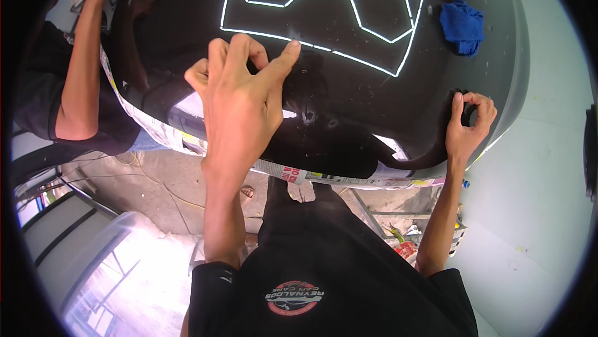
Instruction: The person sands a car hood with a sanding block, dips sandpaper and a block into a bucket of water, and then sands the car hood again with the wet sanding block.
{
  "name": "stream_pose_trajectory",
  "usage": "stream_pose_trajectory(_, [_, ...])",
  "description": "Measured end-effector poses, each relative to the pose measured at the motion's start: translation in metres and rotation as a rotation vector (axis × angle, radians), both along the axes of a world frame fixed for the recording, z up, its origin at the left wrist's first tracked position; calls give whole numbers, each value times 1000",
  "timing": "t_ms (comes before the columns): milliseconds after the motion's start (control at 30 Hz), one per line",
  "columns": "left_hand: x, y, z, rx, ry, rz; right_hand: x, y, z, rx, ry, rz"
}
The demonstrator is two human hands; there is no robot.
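Observation:
My left hand (240, 100) is over the glossy black curved panel (398, 125), its index fingertip touching the lower line of the white hexagon-patterned outline (364, 60). Its other fingers are bent and apart, with nothing visible in them. At the panel's right, my right hand (470, 125) has thumb and forefinger curled together at the surface; whatever they might hold is too small or hidden to make out. A crumpled blue cloth (461, 25) lies on the panel above my right hand.
Another person's arm (78, 100) reaches over the panel from the left. Printed paper (149, 128) lines the panel's near edge. Below are cables, a metal frame (374, 212) and a translucent plastic-covered object (124, 275). A pale wall (536, 200) stands on the right.

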State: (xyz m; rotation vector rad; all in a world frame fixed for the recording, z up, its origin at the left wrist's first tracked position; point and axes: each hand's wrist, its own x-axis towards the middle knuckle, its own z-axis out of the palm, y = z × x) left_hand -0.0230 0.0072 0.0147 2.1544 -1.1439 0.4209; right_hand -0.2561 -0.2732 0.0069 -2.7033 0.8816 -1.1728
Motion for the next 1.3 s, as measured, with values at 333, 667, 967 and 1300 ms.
stream_pose_trajectory(333, [-7,4,8,11,26,-22,-1,1,1,-5,-13,-10])
stream_pose_trajectory(667, [-12,10,11,50,44,-61,2,0,-1,2,-20,-2])
stream_pose_trajectory(967, [-13,7,8,44,8,-30,1,-1,-1,-20,-25,12])
stream_pose_trajectory(1300, [-15,8,8,61,5,-25,3,1,0,-20,-34,12])
